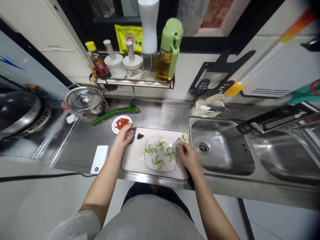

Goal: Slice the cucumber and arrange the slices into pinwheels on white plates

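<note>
My left hand point(125, 135) is at the right edge of a small white dish point(113, 128) of chopped red pieces point(122, 123). Its fingers are curled together, and anything between them is too small to make out. A clear, square-sided plate point(149, 163) lies on a pale cutting board point(132, 156). Thin cucumber slices point(157, 162) form several pinwheels on it. Beside the plate's right edge, my right hand point(187, 154) is closed with thumb and fingers together; what it holds, if anything, is hidden. A grey blade-like piece point(178, 141) shows just beyond it.
A whole cucumber point(115, 115) lies behind the dish. A cucumber end point(140, 136) and stacked slices point(185, 137) rest on the board. The sink point(222, 146) is at right, a lidded pot point(86, 101) at left. A white power bank point(100, 159) lies near the front edge.
</note>
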Tool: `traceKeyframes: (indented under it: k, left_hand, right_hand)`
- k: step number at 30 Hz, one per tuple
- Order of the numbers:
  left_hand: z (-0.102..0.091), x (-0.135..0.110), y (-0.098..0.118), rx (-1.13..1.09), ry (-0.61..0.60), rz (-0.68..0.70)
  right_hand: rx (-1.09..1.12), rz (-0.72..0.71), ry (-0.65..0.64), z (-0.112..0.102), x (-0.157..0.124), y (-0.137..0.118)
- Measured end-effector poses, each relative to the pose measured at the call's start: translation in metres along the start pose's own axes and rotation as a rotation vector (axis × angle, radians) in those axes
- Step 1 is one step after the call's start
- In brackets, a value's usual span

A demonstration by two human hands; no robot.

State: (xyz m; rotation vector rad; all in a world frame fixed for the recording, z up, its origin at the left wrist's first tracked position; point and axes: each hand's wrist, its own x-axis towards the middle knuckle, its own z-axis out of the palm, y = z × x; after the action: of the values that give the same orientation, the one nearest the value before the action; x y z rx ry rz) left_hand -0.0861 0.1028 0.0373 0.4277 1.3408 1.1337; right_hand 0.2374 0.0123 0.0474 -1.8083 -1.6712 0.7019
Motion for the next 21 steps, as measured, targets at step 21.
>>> traceKeyframes:
  k: [21]
  left_hand:
    - [0.091, -0.108, -0.062, 0.16, -0.358, -0.086]
  right_hand:
    - [0.129, -0.217, -0.128, 0.006, -0.001, -0.057]
